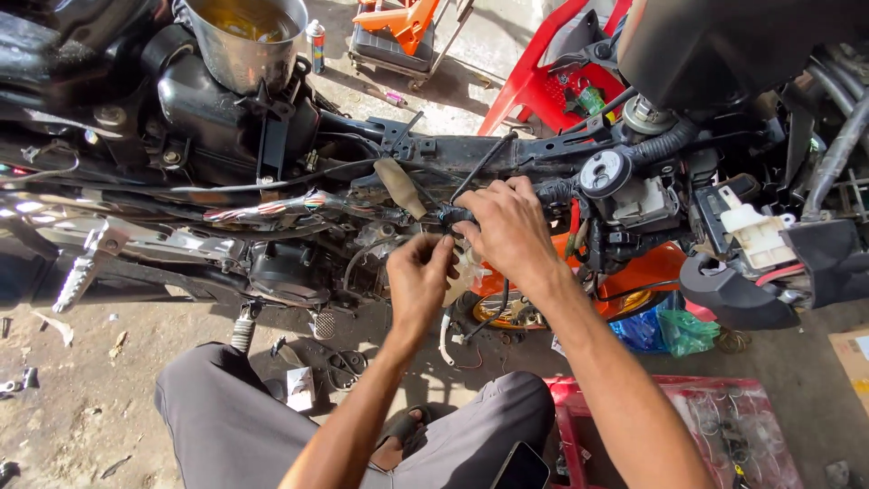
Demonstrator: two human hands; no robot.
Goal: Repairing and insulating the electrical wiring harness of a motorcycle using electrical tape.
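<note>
I crouch beside a stripped motorcycle frame [507, 149] with its wiring bare. My right hand [503, 226] grips a black wire bundle [453, 215] that runs along the frame. My left hand [418, 276] is just below it, fingers pinched on the same black wiring and a pale connector [466, 267]. The two hands touch at the fingertips. A white plug on a thin lead [444, 340] dangles under them.
A metal pot of yellowish liquid [246, 36] sits on the engine at upper left. A foot peg [80, 272] sticks out at left. A red plastic chair [543, 81] stands behind the frame. A red tray of small parts [715, 426] lies at my right knee. Blue and green bags [665, 330] lie beyond.
</note>
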